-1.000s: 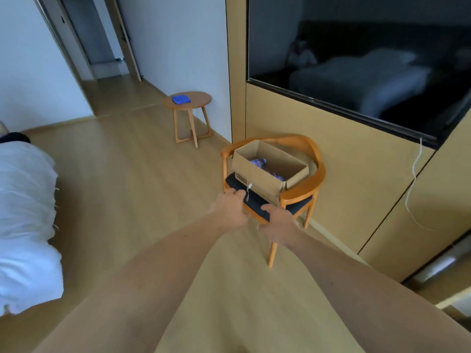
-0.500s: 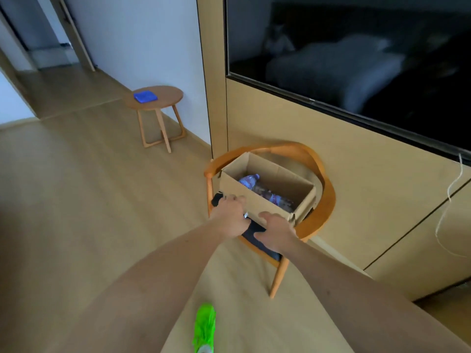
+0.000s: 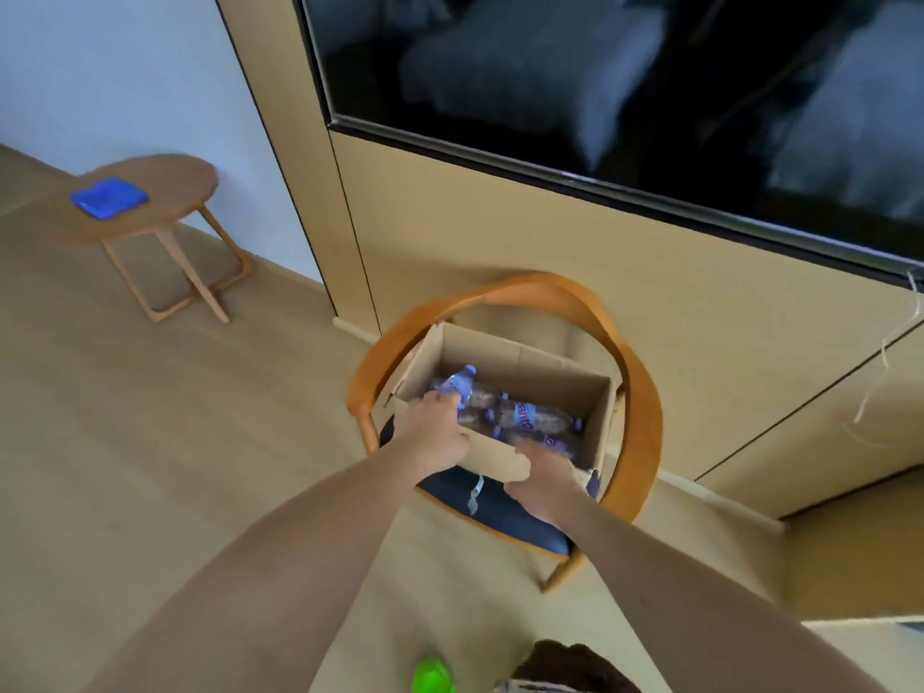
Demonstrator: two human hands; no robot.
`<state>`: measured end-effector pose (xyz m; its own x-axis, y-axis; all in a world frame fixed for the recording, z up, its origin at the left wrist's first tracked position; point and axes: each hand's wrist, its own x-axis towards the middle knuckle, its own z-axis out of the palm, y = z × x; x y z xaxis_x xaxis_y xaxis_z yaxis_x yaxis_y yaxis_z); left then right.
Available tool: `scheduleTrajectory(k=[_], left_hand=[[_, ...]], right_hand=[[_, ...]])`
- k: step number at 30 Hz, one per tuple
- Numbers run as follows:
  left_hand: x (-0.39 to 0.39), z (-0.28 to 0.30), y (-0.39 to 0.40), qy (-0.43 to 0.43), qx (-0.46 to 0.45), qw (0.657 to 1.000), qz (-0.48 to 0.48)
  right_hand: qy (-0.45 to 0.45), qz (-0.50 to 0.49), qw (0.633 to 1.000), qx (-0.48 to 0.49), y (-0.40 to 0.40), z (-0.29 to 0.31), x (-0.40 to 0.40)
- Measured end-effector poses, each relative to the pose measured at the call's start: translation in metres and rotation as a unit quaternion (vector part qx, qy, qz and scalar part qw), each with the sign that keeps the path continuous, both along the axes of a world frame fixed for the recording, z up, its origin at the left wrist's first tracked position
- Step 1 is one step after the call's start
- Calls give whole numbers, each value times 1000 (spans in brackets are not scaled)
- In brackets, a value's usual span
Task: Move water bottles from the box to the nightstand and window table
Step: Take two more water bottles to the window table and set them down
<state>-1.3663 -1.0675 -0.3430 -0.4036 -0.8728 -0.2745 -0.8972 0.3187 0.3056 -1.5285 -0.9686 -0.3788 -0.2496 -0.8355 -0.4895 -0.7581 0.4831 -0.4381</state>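
Left hand (image 3: pixel 434 432) gripped a water bottle (image 3: pixel 457 387) in the cardboard box (image 3: pixel 520 365); right hand (image 3: pixel 542 480) pinched the near wall. Lift straight up, steadying the box.

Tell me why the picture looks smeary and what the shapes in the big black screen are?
Head view: the camera is moving, so the small round table and blue thing smear; the bottles in the box stay readable. The dark screen mirrors pale blurry shapes, probably bedding. The wide lens bends the wall edges.
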Motion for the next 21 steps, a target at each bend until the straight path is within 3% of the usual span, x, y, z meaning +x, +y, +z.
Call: scheduleTrajectory(k=[6, 11, 21], left_hand=[[-23, -50, -64, -36, 76, 996, -14], [-45, -88, -113, -37, 119, 992, 36], [-64, -155, -177, -76, 178, 972, 130]], right_hand=[[-6, -67, 996, 57, -59, -42, -31], [-20, -59, 994, 88, -118, -73, -59], [-74, -63, 976, 196, -164, -145, -80]])
